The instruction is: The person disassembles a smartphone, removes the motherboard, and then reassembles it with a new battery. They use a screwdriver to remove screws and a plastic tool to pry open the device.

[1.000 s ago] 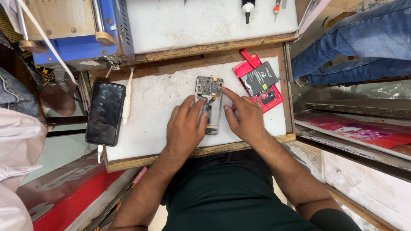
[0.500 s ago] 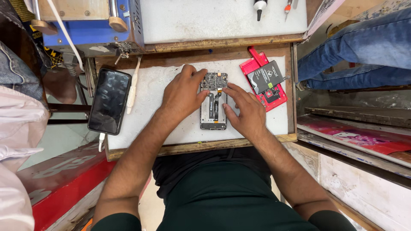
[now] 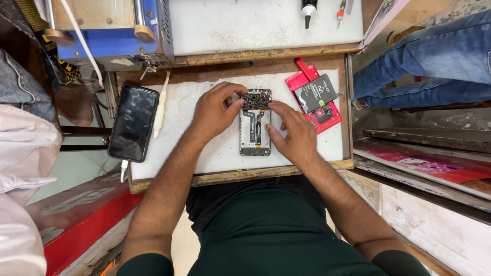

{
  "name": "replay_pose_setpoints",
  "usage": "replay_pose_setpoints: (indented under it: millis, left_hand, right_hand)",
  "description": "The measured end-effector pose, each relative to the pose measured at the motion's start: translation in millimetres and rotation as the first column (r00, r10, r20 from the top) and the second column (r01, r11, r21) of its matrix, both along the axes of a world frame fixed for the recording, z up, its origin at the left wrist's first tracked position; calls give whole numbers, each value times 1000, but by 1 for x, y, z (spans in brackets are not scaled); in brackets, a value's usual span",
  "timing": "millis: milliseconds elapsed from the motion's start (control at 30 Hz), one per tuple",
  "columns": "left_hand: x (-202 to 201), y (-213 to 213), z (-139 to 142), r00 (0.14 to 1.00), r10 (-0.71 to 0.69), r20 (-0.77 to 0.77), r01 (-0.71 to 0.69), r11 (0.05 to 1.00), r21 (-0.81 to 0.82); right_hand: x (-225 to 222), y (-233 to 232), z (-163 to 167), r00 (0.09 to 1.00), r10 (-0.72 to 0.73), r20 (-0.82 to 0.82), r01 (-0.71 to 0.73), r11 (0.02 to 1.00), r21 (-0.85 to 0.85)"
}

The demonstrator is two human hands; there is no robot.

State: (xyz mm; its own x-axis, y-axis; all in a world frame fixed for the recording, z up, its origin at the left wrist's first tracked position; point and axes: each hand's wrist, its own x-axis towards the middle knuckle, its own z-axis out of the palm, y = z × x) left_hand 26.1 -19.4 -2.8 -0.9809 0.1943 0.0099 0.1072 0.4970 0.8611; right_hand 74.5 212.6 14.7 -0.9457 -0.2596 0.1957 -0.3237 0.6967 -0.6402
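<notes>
head view | worn on head | faces straight down, near | white work board (image 3: 204,148) fills centre

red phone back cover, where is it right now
In the head view, the red back cover lies on the white mat, just right of the opened phone, under a black battery.
</notes>
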Motion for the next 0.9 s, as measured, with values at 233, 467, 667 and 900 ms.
replay_pose_setpoints:
  millis: [233, 467, 667, 900]
  left_hand:
    - [-1, 5, -10, 995, 29, -97, -24, 998, 55]
    - [-2, 9, -7, 998, 31, -55, -34, 998, -56]
    - [-3, 8, -6, 1000, -7, -28, 4, 994, -112]
    - [-2, 9, -8, 998, -7, -59, 1, 994, -106]
  right_hand:
    - [2, 0, 1, 999, -36, 33, 37, 998, -48]
    - [-3, -10, 7, 995, -75, 67, 70, 995, 68]
    - [-8, -20, 7, 989, -117, 91, 105, 986, 130]
    - [-15, -24, 10, 990, -94, 104, 80, 987, 136]
